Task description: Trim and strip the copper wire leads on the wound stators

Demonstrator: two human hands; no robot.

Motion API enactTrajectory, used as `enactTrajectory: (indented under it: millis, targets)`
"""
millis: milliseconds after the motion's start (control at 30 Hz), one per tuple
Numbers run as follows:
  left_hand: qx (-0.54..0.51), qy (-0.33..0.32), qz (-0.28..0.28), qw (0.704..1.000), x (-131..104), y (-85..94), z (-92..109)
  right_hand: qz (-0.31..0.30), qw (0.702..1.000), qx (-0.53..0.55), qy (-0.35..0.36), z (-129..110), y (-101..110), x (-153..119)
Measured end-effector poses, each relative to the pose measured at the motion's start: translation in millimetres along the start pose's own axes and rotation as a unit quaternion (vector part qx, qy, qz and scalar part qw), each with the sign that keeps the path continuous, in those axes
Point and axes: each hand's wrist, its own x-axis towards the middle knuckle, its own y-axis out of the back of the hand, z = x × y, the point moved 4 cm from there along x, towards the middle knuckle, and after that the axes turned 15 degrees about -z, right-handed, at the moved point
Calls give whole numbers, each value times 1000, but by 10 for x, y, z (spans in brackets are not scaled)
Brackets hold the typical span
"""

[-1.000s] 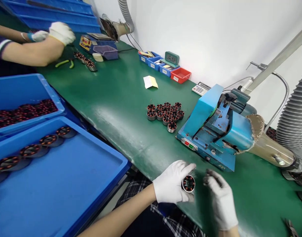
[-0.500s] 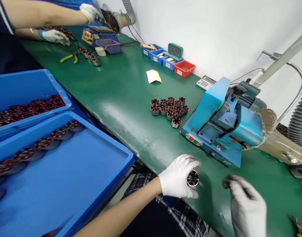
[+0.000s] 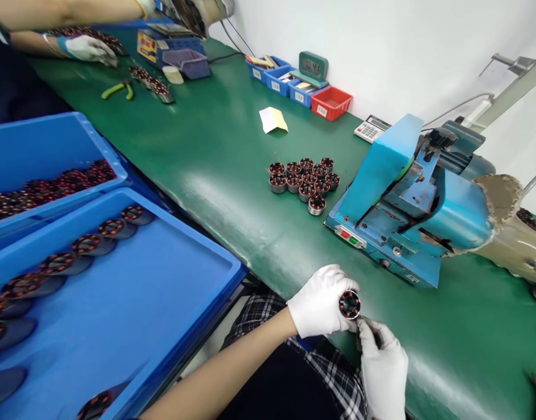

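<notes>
My left hand (image 3: 323, 303), in a white glove, is wrapped round a round metal ring with copper windings (image 3: 350, 304), its open face turned up. My right hand (image 3: 382, 356), gloved with darkened fingertips, is closed just below and right of that ring. Its fingertips meet the ring's lower edge; what they pinch is too small and dark to name. A cluster of several similar wound rings (image 3: 308, 181) stands on the green table (image 3: 233, 163), left of a blue machine (image 3: 382, 204) with red and green buttons.
A blue tray (image 3: 154, 303) with several wound rings lies at the left, beside a blue bin (image 3: 35, 140) of parts. Small blue boxes, a red box (image 3: 331, 104), a clock (image 3: 313, 65) and a calculator (image 3: 371, 128) line the wall. Another person's gloved hands are at the upper left.
My right hand has moved left to meet the ring in my left hand. The view has shifted slightly. The cluster of rings stands as before.
</notes>
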Motion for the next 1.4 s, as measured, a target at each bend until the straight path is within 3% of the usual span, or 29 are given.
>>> enactTrajectory:
  millis: [100, 200, 333, 433, 500, 567, 667, 800, 900, 1033, 1100, 1233, 1300, 1400]
  targets:
    - [-5, 0, 14, 1000, 4, -21, -6, -4, 994, -105, 43, 27, 17, 61]
    - [-9, 7, 34, 999, -3, -34, -20, -13, 986, -154, 69, 84, 169, 182]
    - [-32, -18, 44, 998, -44, 15, -32, -1, 990, -55, 132, 62, 416, 195]
    - [-56, -38, 0, 998, -66, 64, -33, -78, 969, 3, 235, -91, 348, 117]
    - [-62, -35, -39, 997, -61, 71, -33, -103, 959, 9, 265, -169, 235, 89]
    - [-61, -22, -56, 996, -44, 64, -33, -87, 965, 23, 247, -188, 141, 116]
    - [-52, -11, -34, 998, -15, 58, -18, -27, 983, 30, 180, -146, 82, 202]
    - [-43, -23, -15, 999, 4, 61, 18, 13, 990, -34, 135, -67, 90, 263]
    - [-40, -22, -15, 999, 3, 62, 19, 4, 989, -72, 127, 45, 156, 267]
    - [-41, -21, -10, 999, 5, 56, -2, 49, 992, -62, 96, 164, 375, 249]
    - [-37, -18, -14, 999, 10, 58, -5, 49, 990, -41, 127, 87, 416, 224]
    - [-23, -17, -30, 999, 8, 80, 25, 31, 952, -105, 286, -248, 253, 97]
    - [-21, -20, -30, 999, 5, 92, 47, 53, 942, -136, 302, -304, 157, 42]
    - [-23, -24, -22, 999, 18, 85, 66, 100, 943, -162, 272, -236, 87, 4]
